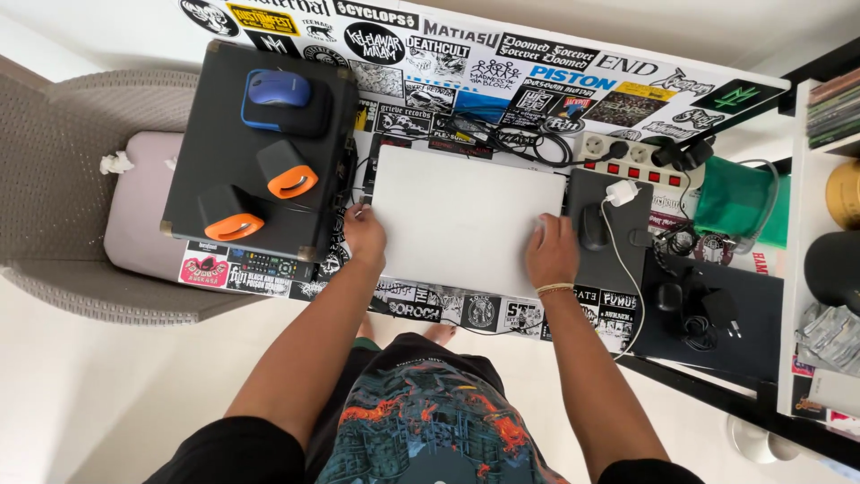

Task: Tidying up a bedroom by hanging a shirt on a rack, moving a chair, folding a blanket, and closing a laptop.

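A closed silver laptop lies flat in the middle of a desk covered in black and white stickers. My left hand rests on the laptop's left edge near its front corner, fingers curled against it. My right hand lies palm down on the lid at its right front corner, fingers spread. A thin band circles my right wrist. Neither hand lifts the laptop off the desk.
A black case at the left carries a blue mouse and two orange and black speakers. A dark mouse on a pad, white charger, power strip, green container and shelf stand right. A wicker chair sits left.
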